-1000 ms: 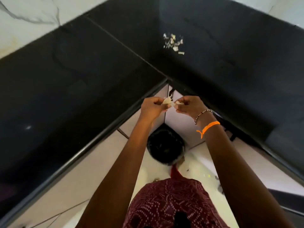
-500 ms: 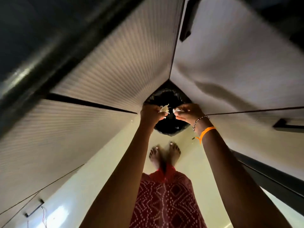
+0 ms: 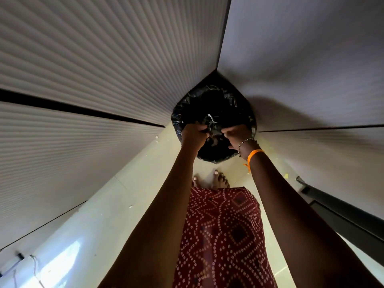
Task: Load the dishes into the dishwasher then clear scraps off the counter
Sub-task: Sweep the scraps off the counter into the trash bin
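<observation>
My left hand (image 3: pixel 193 135) and my right hand (image 3: pixel 236 134) are held close together right over a bin lined with a black bag (image 3: pixel 214 104). The bin stands on the floor in the corner where two cabinet fronts meet. Both hands have curled fingers. Pale food scraps (image 3: pixel 211 121) show blurred between the fingertips and just above them, over the bin's mouth. How much of the scraps is still gripped is unclear. My right wrist wears a bead bracelet and an orange band. The counter and the dishwasher are out of view.
Ribbed white cabinet doors (image 3: pixel 93 69) rise on the left and smooth ones (image 3: pixel 311 69) on the right. A dark handle or edge (image 3: pixel 332 206) juts out at lower right. My bare feet (image 3: pixel 220 180) stand on the pale floor (image 3: pixel 116 215), which carries small crumbs.
The view has tipped down from the black counter to the floor. Both hands have lowered with the scraps from counter-edge height to just above the bin, which now looks much closer.
</observation>
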